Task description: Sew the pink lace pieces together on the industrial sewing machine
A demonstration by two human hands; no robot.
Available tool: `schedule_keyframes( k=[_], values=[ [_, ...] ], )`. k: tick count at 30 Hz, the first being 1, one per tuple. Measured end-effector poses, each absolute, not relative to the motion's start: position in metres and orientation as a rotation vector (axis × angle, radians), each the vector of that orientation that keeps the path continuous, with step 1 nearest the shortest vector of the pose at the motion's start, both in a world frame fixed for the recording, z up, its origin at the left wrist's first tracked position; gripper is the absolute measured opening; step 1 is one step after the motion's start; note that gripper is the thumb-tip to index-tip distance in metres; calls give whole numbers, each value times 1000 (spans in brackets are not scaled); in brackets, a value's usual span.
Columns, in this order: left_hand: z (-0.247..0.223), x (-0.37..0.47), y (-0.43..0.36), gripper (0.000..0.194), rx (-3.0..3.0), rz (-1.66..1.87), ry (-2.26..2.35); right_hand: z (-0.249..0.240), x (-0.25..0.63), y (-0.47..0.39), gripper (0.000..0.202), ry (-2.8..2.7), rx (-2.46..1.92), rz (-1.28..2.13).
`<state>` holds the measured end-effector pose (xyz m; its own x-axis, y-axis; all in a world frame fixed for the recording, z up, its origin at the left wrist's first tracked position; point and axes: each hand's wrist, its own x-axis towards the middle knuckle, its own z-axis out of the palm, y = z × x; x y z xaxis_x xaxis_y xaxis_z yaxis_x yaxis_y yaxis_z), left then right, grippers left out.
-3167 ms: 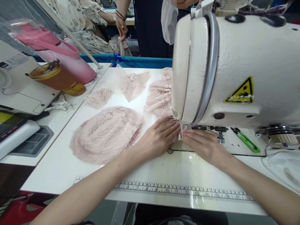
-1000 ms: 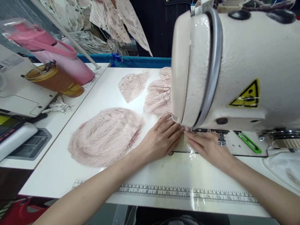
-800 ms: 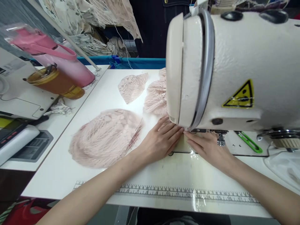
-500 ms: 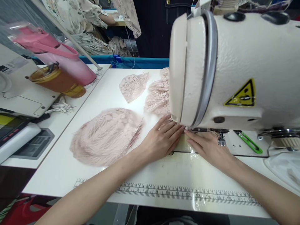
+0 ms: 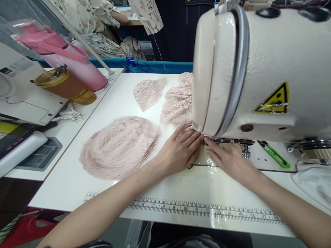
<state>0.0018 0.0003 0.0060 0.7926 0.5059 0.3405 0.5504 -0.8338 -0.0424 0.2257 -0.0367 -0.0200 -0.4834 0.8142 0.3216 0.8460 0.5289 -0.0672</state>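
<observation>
My left hand (image 5: 179, 150) lies flat, fingers spread a little, pressing on the near end of a gathered pink lace piece (image 5: 177, 104) beside the sewing machine head (image 5: 222, 72). My right hand (image 5: 229, 155) rests just right of it under the machine, fingers extended, index fingertip by the needle area. The machine head hides the needle and part of the lace. To the left lie a round pile of pink lace (image 5: 120, 148) and, farther back, a small lace piece (image 5: 149, 93).
A green thread snipper (image 5: 276, 155) lies right of my right hand. A pink bottle (image 5: 74, 62) and an amber cup (image 5: 66, 86) stand at the left. A ruler strip (image 5: 186, 208) runs along the front edge. Behind, a person's sleeve (image 5: 103, 12) shows.
The view has shifted slightly, so the machine head appears farther right. Both hands stay at the lace in nearly the same pose. The hanging lace at the back has swung.
</observation>
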Motion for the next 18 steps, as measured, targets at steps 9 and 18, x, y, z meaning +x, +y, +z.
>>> schedule_keyframes(
  k=[9, 18],
  values=[
    [8, 0, 1, 35, -2883, -358, -914, -10, 224, -36, 30, -2378, -1336, -348],
    [8, 0, 0, 37, -2894, -339, -963, -14, 232, -32, 30, -2150, -1448, 64]
  ],
)
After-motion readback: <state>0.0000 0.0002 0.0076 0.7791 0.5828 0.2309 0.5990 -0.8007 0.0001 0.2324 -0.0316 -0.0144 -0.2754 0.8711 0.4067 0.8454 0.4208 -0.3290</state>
